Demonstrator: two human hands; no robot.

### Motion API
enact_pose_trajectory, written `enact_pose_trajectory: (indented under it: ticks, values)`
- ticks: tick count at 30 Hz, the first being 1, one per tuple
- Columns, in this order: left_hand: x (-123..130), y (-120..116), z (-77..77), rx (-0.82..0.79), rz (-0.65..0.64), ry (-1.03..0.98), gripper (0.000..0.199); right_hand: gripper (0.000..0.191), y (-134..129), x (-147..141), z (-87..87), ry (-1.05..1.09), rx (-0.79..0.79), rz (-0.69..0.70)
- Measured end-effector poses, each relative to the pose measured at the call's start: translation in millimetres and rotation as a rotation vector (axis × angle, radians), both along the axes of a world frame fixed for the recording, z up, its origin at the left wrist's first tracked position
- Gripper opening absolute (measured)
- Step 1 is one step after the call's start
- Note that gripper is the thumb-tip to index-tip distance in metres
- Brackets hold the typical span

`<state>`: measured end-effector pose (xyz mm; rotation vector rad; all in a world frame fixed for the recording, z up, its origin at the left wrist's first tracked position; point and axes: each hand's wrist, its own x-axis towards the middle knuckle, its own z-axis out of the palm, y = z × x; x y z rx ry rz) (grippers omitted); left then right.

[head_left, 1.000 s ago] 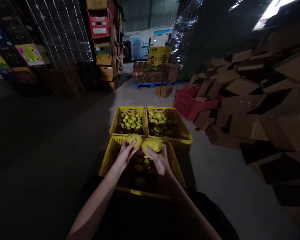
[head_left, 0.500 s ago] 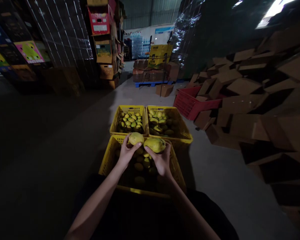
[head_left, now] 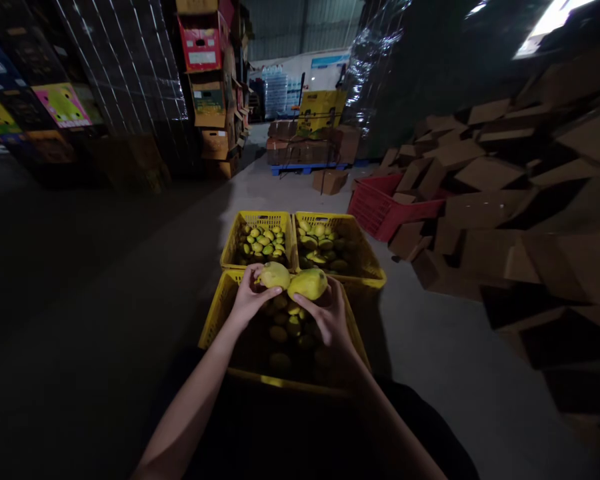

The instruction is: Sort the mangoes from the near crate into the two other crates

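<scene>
My left hand (head_left: 250, 299) is closed around a pale yellow-green fruit (head_left: 275, 275). Beside it, my right hand (head_left: 330, 312) grips a longer yellow-green fruit (head_left: 307, 285), thumb on its lower side. The two fruits are side by side and appear to touch, above the far part of the near yellow crate (head_left: 264, 381). Several fruits lie in that crate, partly in shadow. Behind it stand a back left yellow crate (head_left: 230, 241) with small fruits and a back right yellow crate (head_left: 375, 275) with larger ones.
On the right, flattened and open cardboard boxes (head_left: 495, 173) are heaped around a red crate (head_left: 385, 210). Farther back, a blue pallet (head_left: 307, 168) carries cartons. Stacked boxes (head_left: 213, 100) rise at the left, near a wrapped stack (head_left: 130, 67).
The right-hand fruit has been turned and raised slightly, moving a little left. My left hand's fingers have shifted on its fruit.
</scene>
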<state>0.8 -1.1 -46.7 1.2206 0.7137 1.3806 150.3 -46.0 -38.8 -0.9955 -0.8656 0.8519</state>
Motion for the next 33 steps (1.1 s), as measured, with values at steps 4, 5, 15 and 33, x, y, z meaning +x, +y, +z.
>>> enact_pose_trajectory:
  ticks: [4,5,15,33]
  values:
    - [-4,-1,8.3,-0.086,-0.024,-0.018,0.053,0.057,-1,11,7.3,0.011,0.000,0.139]
    - [-5,-1,9.8,-0.106,-0.038,-0.030,0.053,0.058,-1,14,7.7,0.019,-0.007,0.171]
    - [-10,-2,15.7,-0.405,-0.137,-0.249,0.036,0.036,-2,26,13.7,0.228,-0.184,0.203]
    - [9,-12,4.6,-0.470,-0.086,-0.050,0.039,0.042,2,5,0.1,0.312,-0.335,0.397]
